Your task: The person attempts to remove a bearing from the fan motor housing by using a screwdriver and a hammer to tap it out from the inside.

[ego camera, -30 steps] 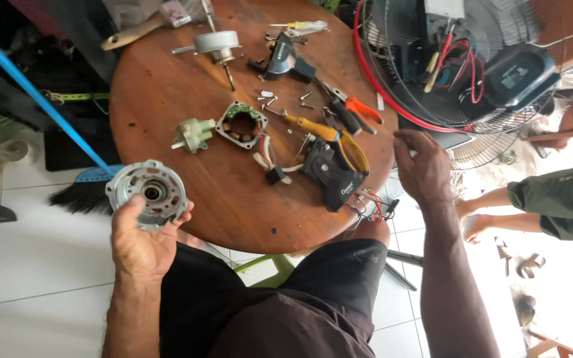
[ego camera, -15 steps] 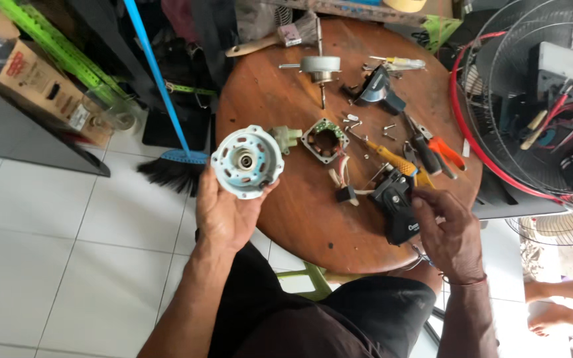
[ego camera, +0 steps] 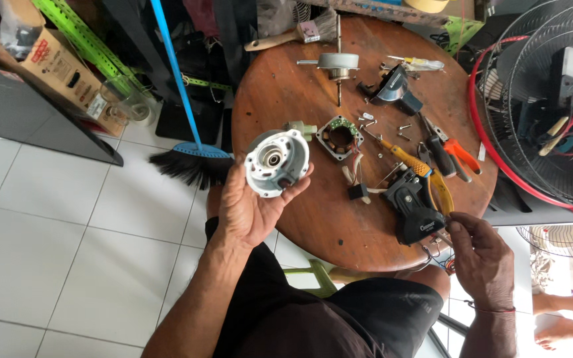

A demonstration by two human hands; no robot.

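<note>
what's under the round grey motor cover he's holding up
The left hand cups the motor cover from below. Behind it lie the round wooden table edge and a small greenish part; the rest there is hidden.

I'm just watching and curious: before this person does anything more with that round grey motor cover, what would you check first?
1. Left hand grips the round grey metal motor cover: ok.
2. Cover faces the camera: ok.
3. Right hand pinches thin wires beside the black plastic housing: ok.
4. Square copper-wound stator lies on the round wooden table: ok.
5. Small loose screws all present: cannot tell.
</note>
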